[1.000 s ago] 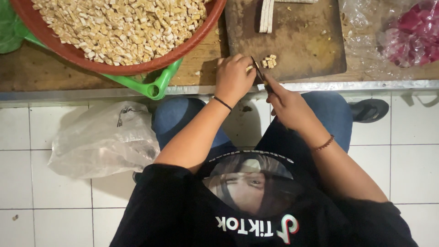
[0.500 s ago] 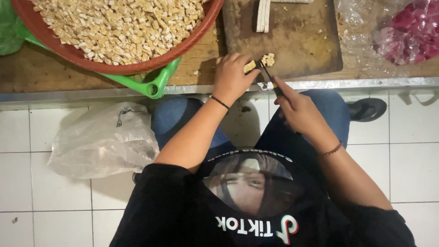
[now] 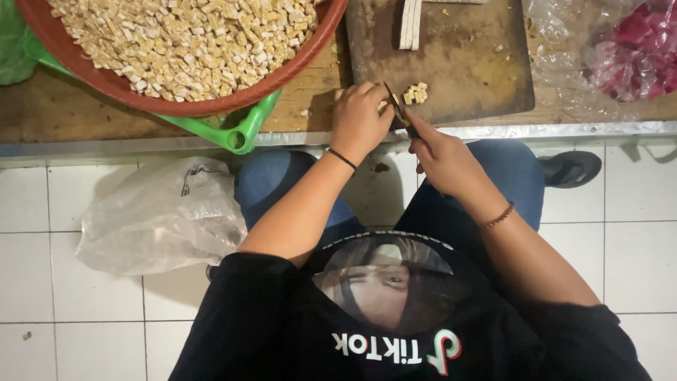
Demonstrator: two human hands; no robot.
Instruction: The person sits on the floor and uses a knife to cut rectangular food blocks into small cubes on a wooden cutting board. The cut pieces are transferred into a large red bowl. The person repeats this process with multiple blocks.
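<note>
The left hand is closed over a pale strip at the near edge of the cutting board, pinning it flat so that it cannot slide. The right hand is clamped on the handle of a knife, whose blade stands just beside the left fingertips, apparently so that each cut lands close to the held end. A small cluster of cut cubes lies on the board beside the blade. More uncut strips lie at the board's far edge. At the table's left end, a red basin holds a heap of pale cubes and rests over a green plastic item. At the right end, a clear bag holds red material.
</note>
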